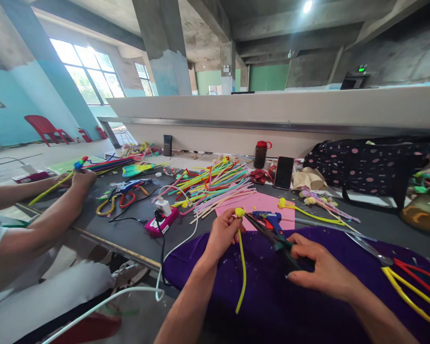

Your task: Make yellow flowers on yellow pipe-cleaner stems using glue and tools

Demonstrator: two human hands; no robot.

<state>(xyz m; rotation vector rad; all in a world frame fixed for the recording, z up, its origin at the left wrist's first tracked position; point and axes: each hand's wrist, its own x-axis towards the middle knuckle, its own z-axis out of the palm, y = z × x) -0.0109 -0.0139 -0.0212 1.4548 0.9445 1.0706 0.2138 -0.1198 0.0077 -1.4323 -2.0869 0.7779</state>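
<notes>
My left hand (222,235) is closed on a yellow pipe-cleaner flower (240,212), pinched near its small bunched head. Its yellow stem (242,272) hangs down below my fingers. My right hand (318,265) grips dark scissors (268,232) with black and green handles. The blade tips point left and lie close beside the flower head; whether they touch it I cannot tell. Just behind the blades, a blue glue gun (268,217) rests on a pink sheet (288,222). A purple cloth (215,296) spreads beneath both hands.
Colourful pipe cleaners (215,184) lie heaped mid-table. A pink power strip (161,222) trails cables to the left. Scissors (383,258) with red and yellow handles lie right. Behind stand a bottle (261,155), a phone (283,173) and a patterned bag (376,167). A co-worker's hands (82,179) work at left.
</notes>
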